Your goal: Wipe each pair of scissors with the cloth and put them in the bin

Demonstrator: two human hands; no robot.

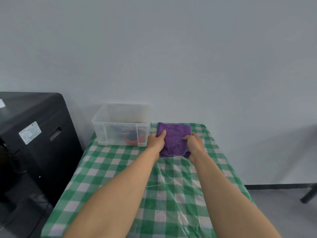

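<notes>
- On your left a black machine (pixel 34 143) with a white label stands beside the table (pixel 106 177). The table wears a green-and-white checked cover under clear film. A plain pale wall (pixel 171 48) runs behind, and there's grey floor (pixel 283 212) to the right.
- The clear bin (pixel 120 124) sits at the table's far left corner, close to the wall.
- Just right of it is the purple cloth (pixel 175 140), folded and flecked with pale lint.
- Your left hand (pixel 156 141) grips the cloth's left edge, thumb on top. Your right hand (pixel 195 145) grips the right edge the same way.
- Through the bin's front wall the scissors (pixel 133 137) show only as orange-red handles and dark shapes, too blurred to count.
- Your fingers are hidden under the cloth, so you can't tell whether its near edge is lifted.
- Far right, a dark leg (pixel 308 194) is cut off by the frame.
</notes>
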